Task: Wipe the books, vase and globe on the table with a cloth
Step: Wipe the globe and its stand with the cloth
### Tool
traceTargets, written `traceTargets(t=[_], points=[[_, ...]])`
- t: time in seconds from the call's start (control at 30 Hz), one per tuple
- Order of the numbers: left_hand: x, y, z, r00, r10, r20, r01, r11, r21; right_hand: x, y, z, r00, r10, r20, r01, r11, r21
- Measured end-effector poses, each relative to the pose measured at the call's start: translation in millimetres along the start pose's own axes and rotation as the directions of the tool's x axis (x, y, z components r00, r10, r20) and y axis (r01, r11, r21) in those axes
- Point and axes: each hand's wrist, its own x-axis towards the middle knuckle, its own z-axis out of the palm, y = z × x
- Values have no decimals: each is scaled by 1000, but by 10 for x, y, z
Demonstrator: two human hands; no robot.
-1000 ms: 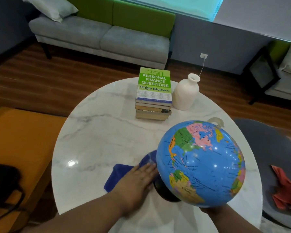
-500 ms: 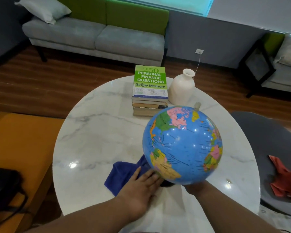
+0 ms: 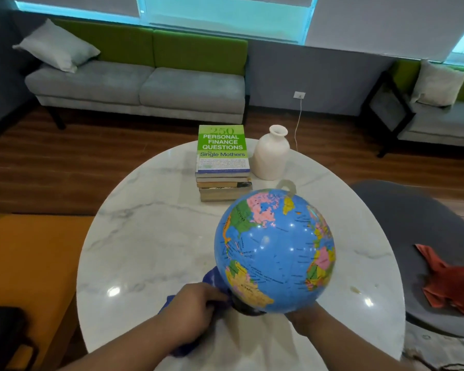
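A blue globe (image 3: 275, 250) is tilted over the near part of the round marble table (image 3: 150, 236). My right hand (image 3: 303, 314) holds it from underneath, mostly hidden by the ball. My left hand (image 3: 193, 309) grips a dark blue cloth (image 3: 212, 279) bunched against the globe's black base (image 3: 245, 307). A stack of books (image 3: 223, 162) with a green cover on top stands at the far side of the table, and a white vase (image 3: 272, 153) stands just right of it.
An orange seat (image 3: 30, 263) lies left of the table, with a black bag (image 3: 3, 336) on it. A grey chair (image 3: 423, 236) on the right holds a red cloth (image 3: 450, 282). A grey-green sofa (image 3: 140, 87) stands beyond, on the wooden floor.
My left hand went from lying flat on the cloth to gripping it in curled fingers by the globe's base. The globe has turned in my right hand.
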Motion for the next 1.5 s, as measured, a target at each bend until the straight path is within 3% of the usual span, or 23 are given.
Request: traceTargets(t=[0.1,0.2,0.27,0.37,0.43,0.53,0.67,0.77,0.83,0.93,1.03,1.13,1.33,1.5], points=[[-1,118,0,979,-202,7,192,918,-348,-224,12,41,992,-52,114,76,974,-216],[-27,300,31,948,-291,128,294,649,-701,-293,-29,178,981,40,188,21,950,-312],[-40,372,72,930,-297,217,345,502,-793,-310,-36,205,971,117,207,-40,939,-342],[-32,361,120,911,-255,323,402,379,-834,-332,25,174,942,36,333,116,898,-424],[-35,318,117,895,-210,394,444,329,-833,-343,64,138,950,-32,311,182,866,-466],[-56,289,21,881,-275,386,472,441,-764,-410,-33,175,946,-54,319,216,838,-500],[93,219,-299,881,-463,97,408,639,-652,-317,-127,86,958,5,288,177,780,-600],[311,355,-699,912,-366,-185,173,752,-636,-245,-130,32,986,21,165,84,791,-606],[438,577,-942,944,-152,-291,-42,823,-566,-235,-151,26,987,-14,158,106,800,-590],[584,952,-1174,948,183,-262,-268,901,-341,-238,-194,-5,971,-136,196,219,835,-505],[717,1154,-1255,947,304,-101,-318,933,-171,-227,-228,-67,962,-166,218,261,792,-551],[758,1184,-1279,944,320,-81,-328,937,-118,-210,-279,-125,979,-134,153,198,792,-577],[737,1186,-1345,919,290,-267,-294,955,26,-114,-269,-348,999,-47,-13,26,743,-669],[840,1145,-1372,903,235,-360,-236,971,42,-108,-300,-506,992,-122,-14,88,790,-607]])
